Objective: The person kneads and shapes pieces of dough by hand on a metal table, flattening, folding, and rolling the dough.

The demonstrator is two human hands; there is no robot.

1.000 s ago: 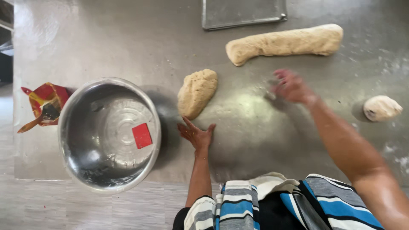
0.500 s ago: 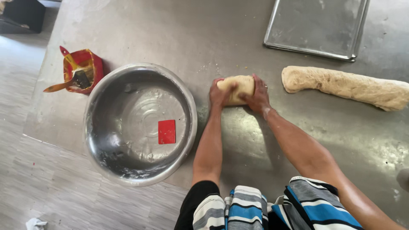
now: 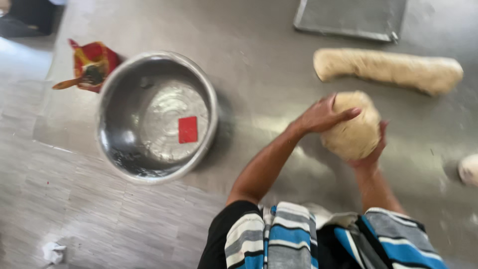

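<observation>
Dough, a pale tan rounded lump (image 3: 352, 130), sits between our two hands at the right of the grey metal surface (image 3: 259, 60). Our left hand (image 3: 326, 115) lies over its far-left side, fingers spread and curled onto the top; our right hand (image 3: 372, 152) cups it from the near right, fingers wrapped up its side. Both grips are closed on the lump, pressing it from opposite sides. We cannot tell whether the lump rests on the surface or is lifted just off it.

Farther away, a long pale log of dough (image 3: 388, 69) lies across the surface, apart from the lump. Beyond that, at the far edge, we see a flat grey baking tray (image 3: 348, 17). At the right edge, a small pale dough ball (image 3: 469, 169) shows only in part.

To the left stands a large round steel bowl (image 3: 157, 117) with a red square (image 3: 187, 129) on its bottom. Just beyond it on the far left lies a red and yellow packet (image 3: 92, 62) with a wooden spoon (image 3: 69, 83) sticking out.
</observation>
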